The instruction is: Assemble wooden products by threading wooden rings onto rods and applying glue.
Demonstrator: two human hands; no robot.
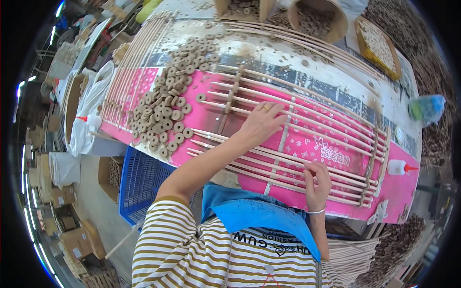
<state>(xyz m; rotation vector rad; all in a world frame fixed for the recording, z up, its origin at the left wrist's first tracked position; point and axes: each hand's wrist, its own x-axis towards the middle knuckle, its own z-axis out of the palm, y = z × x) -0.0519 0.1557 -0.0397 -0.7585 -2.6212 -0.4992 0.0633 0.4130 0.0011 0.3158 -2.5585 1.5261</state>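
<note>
Pale wooden rods (331, 140) lie side by side in a rack-like row. My left hand (263, 122), wearing a ring, reaches over them near the middle with its fingers curled down on a rod; its fingertips are partly hidden. Nearer my body, my right hand (317, 185), with a bangle at the wrist, pinches a rod in the front group between thumb and fingers. Notched wooden crossbars (233, 93) lie across the rods' left part, and another crossbar (371, 165) holds their right ends. One round disc (200, 97) sits at the left tip of a rod.
Brown holed discs (165, 110) are heaped on the pink sheet (192, 161) at left. More rods (139, 57) stand beyond them. White glue bottles with red tips lie at right (396, 167) and left (91, 120). A blue basket (137, 192) is below the table's left edge.
</note>
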